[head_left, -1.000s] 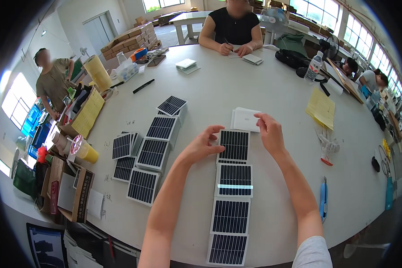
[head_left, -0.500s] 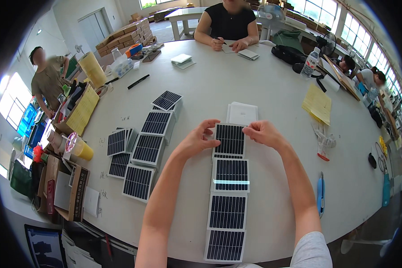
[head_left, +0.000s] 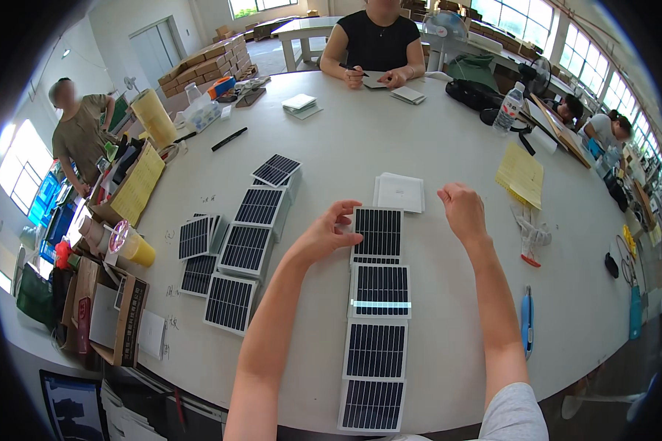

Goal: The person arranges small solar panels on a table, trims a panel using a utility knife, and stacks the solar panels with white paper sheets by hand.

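Note:
A small solar panel (head_left: 378, 229), dark with thin pale lines and a white edge, lies at the far end of a column of panels. My left hand (head_left: 332, 232) grips it by its left side, thumb and fingers at the edge. To the right, apart from the panel, my right hand (head_left: 463, 212) hovers with curled, pinched fingers; whatever may be in them is hidden. Closer to me, the column continues with a panel crossed by a bright reflection (head_left: 380, 287) and two more panels (head_left: 376, 350). Just beyond my left hand's panel lie white square pieces (head_left: 400, 192).
Stacks of solar panels (head_left: 244, 248) stand left of my left forearm. Rightward lie a yellow paper pad (head_left: 521, 170), a glove (head_left: 531, 234) and a blue cutter (head_left: 527, 322). A drink cup (head_left: 134, 244) stands at the left edge. Across the table a person (head_left: 379, 48) holds a pen.
My right hand has let go of the panel's upper right corner and moved right and slightly away. My left hand stays on the panel's left edge.

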`<act>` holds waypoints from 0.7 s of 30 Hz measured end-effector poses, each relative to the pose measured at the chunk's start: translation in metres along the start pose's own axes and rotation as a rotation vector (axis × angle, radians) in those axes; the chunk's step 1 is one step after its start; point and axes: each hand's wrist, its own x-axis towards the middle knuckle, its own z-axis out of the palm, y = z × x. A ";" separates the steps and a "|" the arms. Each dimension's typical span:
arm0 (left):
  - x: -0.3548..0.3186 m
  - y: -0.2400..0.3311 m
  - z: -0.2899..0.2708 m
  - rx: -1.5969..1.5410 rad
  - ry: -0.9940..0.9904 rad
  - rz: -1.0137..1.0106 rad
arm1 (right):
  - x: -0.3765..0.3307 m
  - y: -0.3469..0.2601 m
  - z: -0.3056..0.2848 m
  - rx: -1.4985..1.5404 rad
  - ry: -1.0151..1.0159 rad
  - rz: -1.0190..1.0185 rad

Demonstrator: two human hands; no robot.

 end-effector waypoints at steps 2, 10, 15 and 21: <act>0.000 -0.001 -0.001 0.002 0.001 0.002 | 0.000 -0.001 0.001 -0.019 0.031 0.041; -0.001 -0.002 -0.002 -0.005 -0.010 0.021 | -0.003 0.000 0.007 -0.072 0.264 -0.143; -0.002 -0.003 -0.002 -0.041 -0.031 0.040 | -0.009 -0.037 0.024 0.670 -0.429 0.289; -0.004 -0.004 -0.008 0.176 -0.036 0.060 | 0.002 -0.033 0.009 0.724 0.101 0.193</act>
